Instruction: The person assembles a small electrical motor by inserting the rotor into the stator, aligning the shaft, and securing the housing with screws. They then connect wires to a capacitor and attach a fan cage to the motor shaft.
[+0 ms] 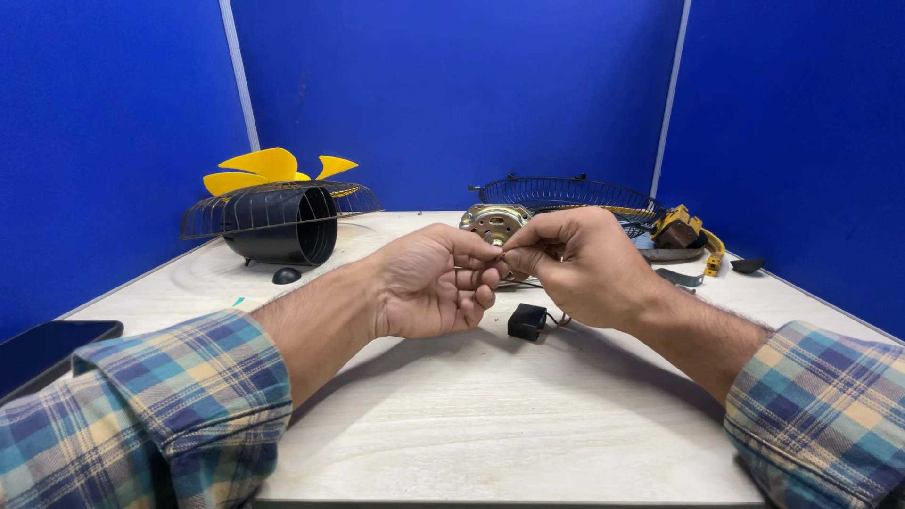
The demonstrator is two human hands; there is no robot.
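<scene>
My left hand (429, 283) and my right hand (575, 264) meet above the middle of the table, fingertips pinched together on thin wires (500, 256). The wires run down to a small black box-shaped capacitor (526, 321) lying on the table just below my hands. Right behind my hands sits a round metal fan motor (494, 223), partly hidden by my fingers. Whether the wires also join the motor cannot be told.
A black cylindrical fan housing (283, 224) with a wire guard (222, 212) and yellow fan blades (269, 167) stands back left. A second wire guard (575, 194) and yellow-brown parts (683, 229) lie back right. A dark phone (42, 349) rests at the left edge. Blue walls enclose the table (490, 434).
</scene>
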